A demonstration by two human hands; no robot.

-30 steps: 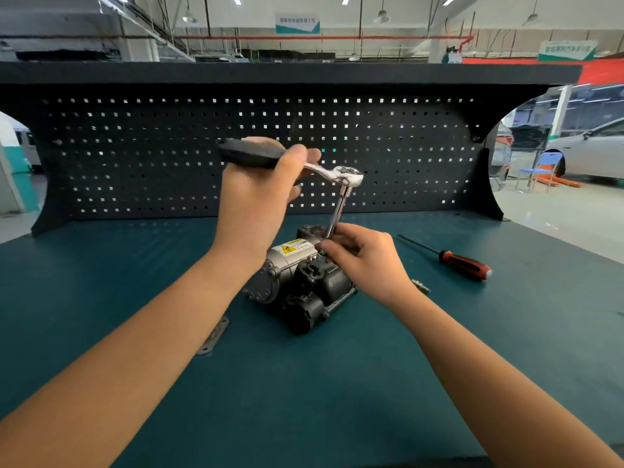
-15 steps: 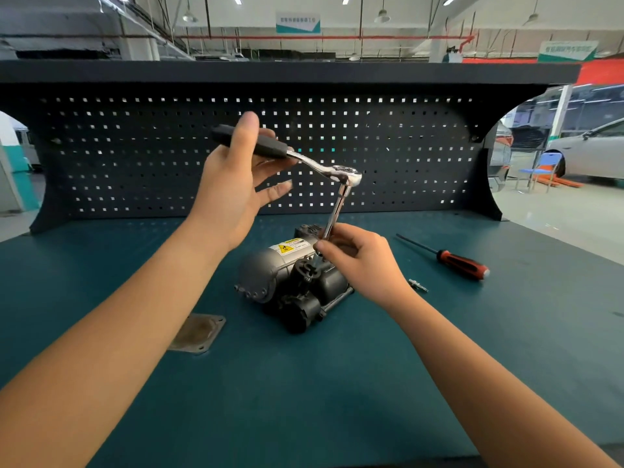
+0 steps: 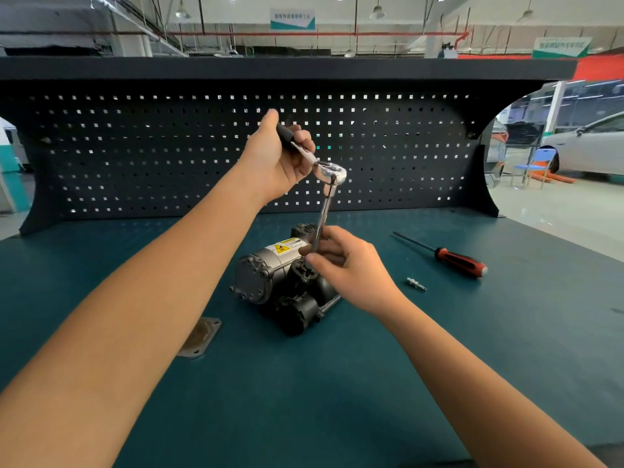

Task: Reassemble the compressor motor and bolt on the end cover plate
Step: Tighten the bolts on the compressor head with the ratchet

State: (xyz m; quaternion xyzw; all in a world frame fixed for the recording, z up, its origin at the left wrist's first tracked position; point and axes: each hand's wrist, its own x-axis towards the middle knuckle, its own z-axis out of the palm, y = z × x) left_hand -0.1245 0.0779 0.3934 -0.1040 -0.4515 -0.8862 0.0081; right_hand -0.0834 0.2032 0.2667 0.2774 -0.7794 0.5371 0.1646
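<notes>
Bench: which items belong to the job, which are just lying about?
Job: compressor; ratchet, gripped by left hand; extension, pinched by right hand; plate, lying on the bench, not yet fitted.
Lying about: screwdriver; small metal piece beside it, too small to identify.

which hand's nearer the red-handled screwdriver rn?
Right. The right hand pinches the extension bar over the compressor, left of the red-handled screwdriver; the left hand grips the ratchet handle, raised and farther left.
</notes>
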